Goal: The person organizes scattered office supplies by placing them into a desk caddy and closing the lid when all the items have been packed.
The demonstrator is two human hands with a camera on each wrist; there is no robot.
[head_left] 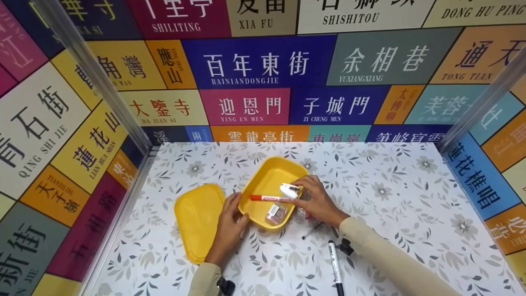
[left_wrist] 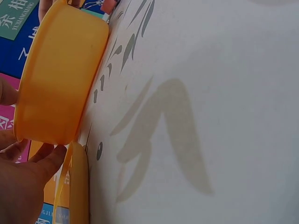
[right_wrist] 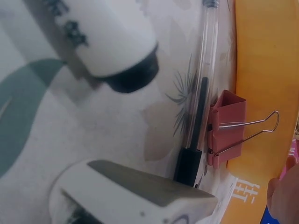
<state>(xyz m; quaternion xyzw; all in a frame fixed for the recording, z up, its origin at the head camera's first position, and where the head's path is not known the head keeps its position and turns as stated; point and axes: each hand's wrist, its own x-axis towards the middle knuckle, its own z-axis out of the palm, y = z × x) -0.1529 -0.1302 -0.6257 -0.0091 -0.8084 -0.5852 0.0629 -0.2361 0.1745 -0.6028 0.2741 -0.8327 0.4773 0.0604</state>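
Your right hand (head_left: 315, 201) pinches a small white item (head_left: 289, 190), possibly a stapler, over the right side of the yellow plastic box (head_left: 269, 174). Your left hand (head_left: 231, 224) grips the box at its near-left corner, fingers along the rim. Inside the box: a red-capped marker (head_left: 265, 198), lying crosswise, and a labelled clear packet (head_left: 276, 213) near the close end.

Risks, as I judge them. Let go too near the right wall and the white item could strike the rim or land on the marker and roll it. Press the wall from one side and the box could slide left into the yellow lid (head_left: 197, 224), just beside your left hand. Your right wrist hangs low: a careless sweep could knock the pink binder clip (right_wrist: 228, 128), the clear-barrelled pen (right_wrist: 196, 126) or the black-capped marker (head_left: 335, 267); the last looks ready to roll on the bench (head_left: 390, 205).

Hard to read: your right fingers cover part of the white item, so its type stays uncertain. The red-capped marker's right end is hidden. The packet's contents can't be told. The pale object (right_wrist: 131, 196) low in the right wrist view is cut off; can't identify it.
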